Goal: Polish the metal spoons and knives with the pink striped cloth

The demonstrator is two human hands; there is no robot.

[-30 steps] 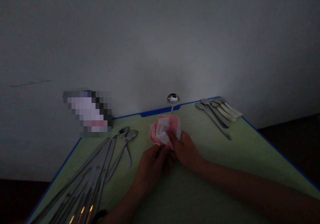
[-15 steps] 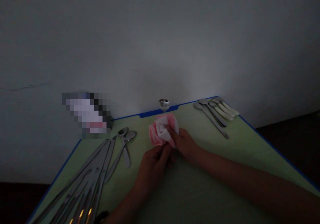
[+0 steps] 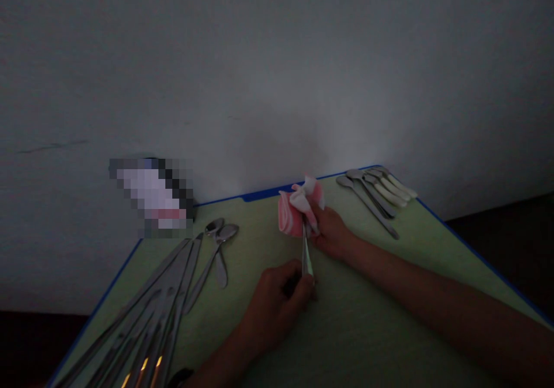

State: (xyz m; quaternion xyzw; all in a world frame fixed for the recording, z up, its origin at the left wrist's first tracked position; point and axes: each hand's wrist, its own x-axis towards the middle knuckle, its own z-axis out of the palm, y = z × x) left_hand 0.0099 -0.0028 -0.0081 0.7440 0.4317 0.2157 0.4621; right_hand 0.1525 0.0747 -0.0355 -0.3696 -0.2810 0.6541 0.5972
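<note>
My left hand [image 3: 277,301] is closed round the handle end of a metal spoon [image 3: 306,255] above the green table [image 3: 367,330]. The spoon points away from me, and its bowl end is wrapped in a pink and white cloth [image 3: 298,209]. My right hand [image 3: 331,232] is closed on that cloth, pinching it round the spoon. The spoon's bowl is hidden inside the cloth.
Several long pieces of cutlery [image 3: 151,313] lie fanned out at the near left, with two spoons [image 3: 219,243] beside them. A group of several spoons [image 3: 376,194] lies at the far right corner. A blurred box [image 3: 151,194] stands at the back left against the wall.
My right hand has slid the cloth away from me, up over the bowl, which showed above the cloth before. My left hand has drawn back, so the bare handle shows between the hands.
</note>
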